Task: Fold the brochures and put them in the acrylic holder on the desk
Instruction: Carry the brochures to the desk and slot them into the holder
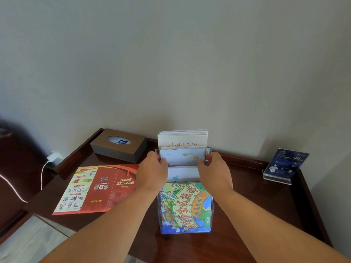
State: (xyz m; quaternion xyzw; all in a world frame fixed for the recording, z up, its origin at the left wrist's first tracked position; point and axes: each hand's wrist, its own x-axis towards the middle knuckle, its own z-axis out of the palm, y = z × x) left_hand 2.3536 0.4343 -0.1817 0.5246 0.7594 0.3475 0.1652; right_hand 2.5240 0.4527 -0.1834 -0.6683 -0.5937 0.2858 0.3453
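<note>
**Though holder is stocked, red brochure lies open**

Left hand and right hand each pinch a side of a white brochure standing in the holder's middle pocket, near the desk's front edge. The red brochure lies unfolded by the left edge.

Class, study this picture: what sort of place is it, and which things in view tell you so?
Probably a hotel guest room: an acrylic holder stocked with tourist brochures, a red hotel fire-safety leaflet lying unfolded, and a boxed tissue dispenser.
</note>
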